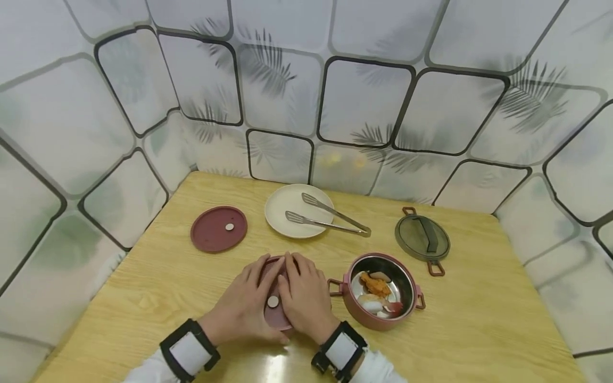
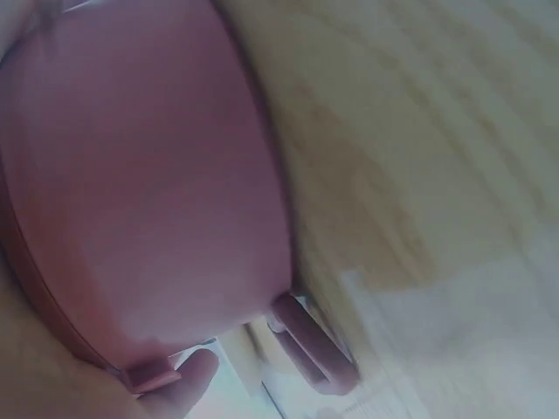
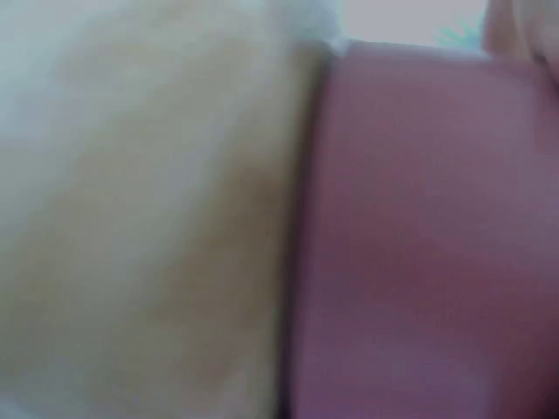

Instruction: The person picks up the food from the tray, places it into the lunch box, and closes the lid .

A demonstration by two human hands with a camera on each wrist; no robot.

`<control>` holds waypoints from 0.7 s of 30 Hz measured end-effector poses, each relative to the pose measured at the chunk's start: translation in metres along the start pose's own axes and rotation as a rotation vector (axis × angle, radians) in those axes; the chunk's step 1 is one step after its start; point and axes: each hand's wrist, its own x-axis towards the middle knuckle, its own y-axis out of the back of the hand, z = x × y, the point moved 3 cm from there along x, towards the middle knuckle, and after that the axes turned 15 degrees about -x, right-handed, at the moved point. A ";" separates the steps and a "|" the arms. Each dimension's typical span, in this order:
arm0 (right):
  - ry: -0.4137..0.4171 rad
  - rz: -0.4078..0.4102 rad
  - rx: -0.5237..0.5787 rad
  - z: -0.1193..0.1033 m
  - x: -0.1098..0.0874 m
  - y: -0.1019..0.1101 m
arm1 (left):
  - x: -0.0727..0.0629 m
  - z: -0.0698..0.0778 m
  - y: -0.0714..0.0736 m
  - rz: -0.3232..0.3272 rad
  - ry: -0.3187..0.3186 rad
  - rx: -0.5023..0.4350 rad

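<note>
No text, label, brand, number or sign could be read in the head view or in either wrist view (both wrist pictures were soft, the right one plainly blurred, so any small lettering there could not be made out).

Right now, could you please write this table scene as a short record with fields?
Left hand: grips a pink container
Right hand: touches its maroon lid
Beyond the hands, left: a second maroon lid
White plate: tongs lie across its rim
Open pot: holds food, right of the hands
Glass lid: on the table, beyond the pot
</note>
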 end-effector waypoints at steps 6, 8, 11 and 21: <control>0.013 0.063 -0.013 -0.004 -0.009 0.003 | 0.001 -0.003 0.000 0.076 -0.014 0.006; 0.008 0.049 -0.041 -0.006 -0.012 0.001 | 0.000 -0.003 0.000 0.089 -0.019 -0.008; -0.004 0.034 -0.073 -0.008 -0.014 0.000 | -0.002 -0.002 -0.003 0.105 -0.021 -0.027; -0.013 -0.022 0.066 0.003 -0.019 0.002 | -0.002 0.001 -0.004 0.066 -0.001 -0.087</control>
